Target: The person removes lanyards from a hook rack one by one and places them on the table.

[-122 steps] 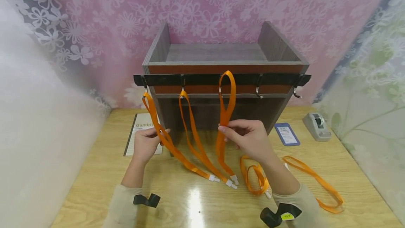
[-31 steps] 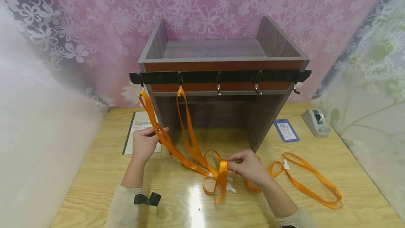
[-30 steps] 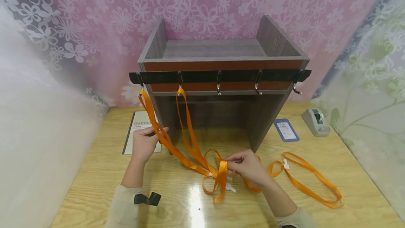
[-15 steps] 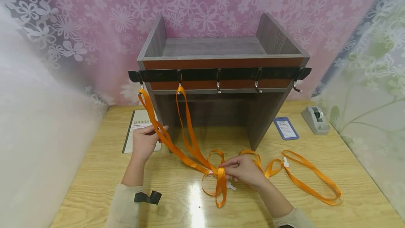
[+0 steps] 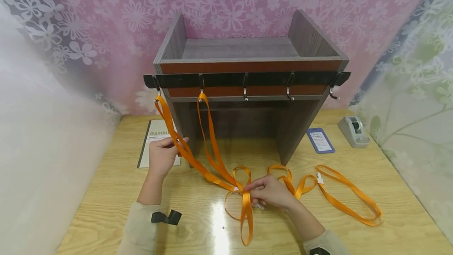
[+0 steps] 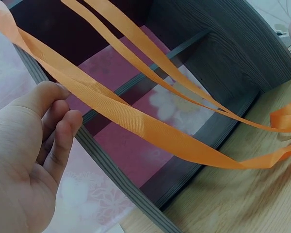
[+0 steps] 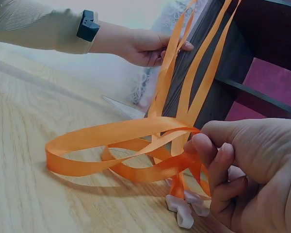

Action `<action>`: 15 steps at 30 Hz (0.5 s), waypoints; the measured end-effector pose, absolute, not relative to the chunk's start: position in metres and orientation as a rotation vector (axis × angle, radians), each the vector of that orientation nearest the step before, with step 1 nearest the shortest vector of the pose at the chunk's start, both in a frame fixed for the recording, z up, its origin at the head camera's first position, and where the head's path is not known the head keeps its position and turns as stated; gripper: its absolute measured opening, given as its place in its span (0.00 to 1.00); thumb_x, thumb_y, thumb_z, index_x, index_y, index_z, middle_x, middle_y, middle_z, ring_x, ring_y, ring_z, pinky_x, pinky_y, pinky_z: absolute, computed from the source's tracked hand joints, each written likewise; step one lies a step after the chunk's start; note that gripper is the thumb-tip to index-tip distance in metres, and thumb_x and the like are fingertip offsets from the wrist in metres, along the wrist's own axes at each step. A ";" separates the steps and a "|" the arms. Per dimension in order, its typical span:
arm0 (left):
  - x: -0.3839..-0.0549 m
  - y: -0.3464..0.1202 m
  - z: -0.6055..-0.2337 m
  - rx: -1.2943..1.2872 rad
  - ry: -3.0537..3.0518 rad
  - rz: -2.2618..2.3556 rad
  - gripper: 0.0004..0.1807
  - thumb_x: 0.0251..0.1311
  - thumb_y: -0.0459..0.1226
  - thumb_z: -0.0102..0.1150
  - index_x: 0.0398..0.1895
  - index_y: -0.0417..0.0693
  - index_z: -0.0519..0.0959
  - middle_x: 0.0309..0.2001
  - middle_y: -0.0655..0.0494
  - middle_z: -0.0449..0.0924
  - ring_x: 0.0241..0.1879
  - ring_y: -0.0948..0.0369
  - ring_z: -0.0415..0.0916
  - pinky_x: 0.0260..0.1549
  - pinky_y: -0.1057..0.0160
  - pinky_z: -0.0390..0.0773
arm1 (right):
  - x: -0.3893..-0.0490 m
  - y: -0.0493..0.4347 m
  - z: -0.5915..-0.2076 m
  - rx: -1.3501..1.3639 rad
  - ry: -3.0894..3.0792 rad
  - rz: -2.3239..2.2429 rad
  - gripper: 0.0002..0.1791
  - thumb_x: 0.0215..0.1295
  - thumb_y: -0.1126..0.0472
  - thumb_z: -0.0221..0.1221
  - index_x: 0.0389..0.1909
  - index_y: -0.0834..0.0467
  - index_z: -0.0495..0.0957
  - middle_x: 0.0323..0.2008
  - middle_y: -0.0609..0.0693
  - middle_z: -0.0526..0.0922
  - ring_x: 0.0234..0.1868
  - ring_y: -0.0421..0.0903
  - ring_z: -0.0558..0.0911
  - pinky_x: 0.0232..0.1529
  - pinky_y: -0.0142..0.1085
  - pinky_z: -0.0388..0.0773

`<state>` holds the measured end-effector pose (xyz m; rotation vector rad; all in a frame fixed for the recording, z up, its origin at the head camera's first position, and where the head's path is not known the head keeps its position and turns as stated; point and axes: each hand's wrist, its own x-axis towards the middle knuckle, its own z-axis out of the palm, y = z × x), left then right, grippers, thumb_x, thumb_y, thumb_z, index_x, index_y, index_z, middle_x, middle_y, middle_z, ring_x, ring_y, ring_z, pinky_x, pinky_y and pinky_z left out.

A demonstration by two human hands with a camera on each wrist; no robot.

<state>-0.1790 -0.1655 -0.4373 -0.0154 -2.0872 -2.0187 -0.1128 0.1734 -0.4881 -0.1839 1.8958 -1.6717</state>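
Orange lanyards hang from the two leftmost hooks of a black hook rail. My left hand pinches the leftmost lanyard partway down its strap; in the left wrist view the thumb lies at the strap's edge. The second lanyard hangs beside it, and both trail onto the table. Low over the table, my right hand pinches another lanyard between thumb and index finger. Its loops spread around the fingertips across the trailing ends. White clips lie below these fingers in the right wrist view.
The rail runs along a grey wooden shelf unit. More orange lanyards lie on the table at right. Behind them are a blue badge holder and a grey tape dispenser. A notebook lies behind my left hand.
Earlier, my right hand held its lanyard up before the third hook; it came down to the table, then shifted slightly left, the loop stretching toward the front. My left hand stayed put.
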 end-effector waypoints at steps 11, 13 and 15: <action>-0.178 -0.166 -0.434 0.042 -2.129 -2.036 0.13 0.54 0.36 0.75 0.38 0.35 0.88 0.19 0.61 0.84 0.18 0.58 0.76 0.14 0.69 0.68 | -0.115 0.176 -0.489 -0.263 1.758 -1.761 0.20 0.67 0.66 0.63 0.55 0.75 0.78 0.21 0.46 0.84 0.17 0.38 0.73 0.21 0.29 0.69; -0.178 -0.166 -0.434 0.039 -2.124 -2.035 0.12 0.54 0.35 0.75 0.37 0.35 0.88 0.18 0.61 0.83 0.18 0.57 0.76 0.14 0.69 0.67 | -0.115 0.176 -0.489 -0.274 1.748 -1.787 0.23 0.66 0.63 0.64 0.56 0.76 0.77 0.20 0.45 0.85 0.17 0.38 0.76 0.21 0.27 0.69; -0.177 -0.166 -0.434 0.036 -2.130 -2.020 0.12 0.54 0.36 0.75 0.36 0.34 0.88 0.17 0.60 0.82 0.18 0.56 0.75 0.14 0.69 0.65 | -0.116 0.175 -0.488 -0.290 1.757 -1.805 0.26 0.65 0.61 0.66 0.56 0.76 0.76 0.20 0.45 0.85 0.18 0.38 0.80 0.20 0.26 0.68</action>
